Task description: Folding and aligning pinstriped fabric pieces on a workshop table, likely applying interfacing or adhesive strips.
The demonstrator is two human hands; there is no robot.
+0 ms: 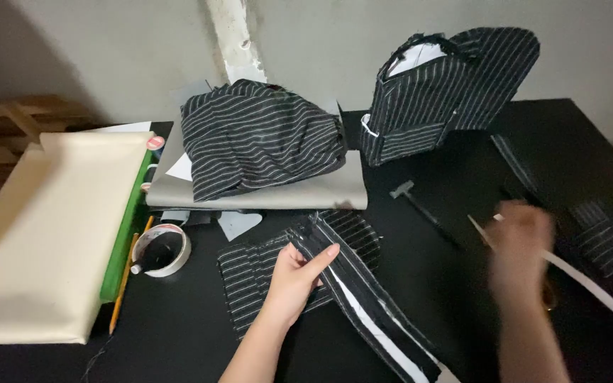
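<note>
Left hand (294,280) pinches the striped fabric strip (363,298), its long axis running away diagonally toward the blurred right hand (523,248) (grip there cannot be told).

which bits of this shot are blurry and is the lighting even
Head view: the right hand is smeared by motion blur, so what it grips is unclear; the left hand on the striped fabric strip is sharp. Light is dim and uneven, the black table swallowing detail, the cream pad brightest.
</note>
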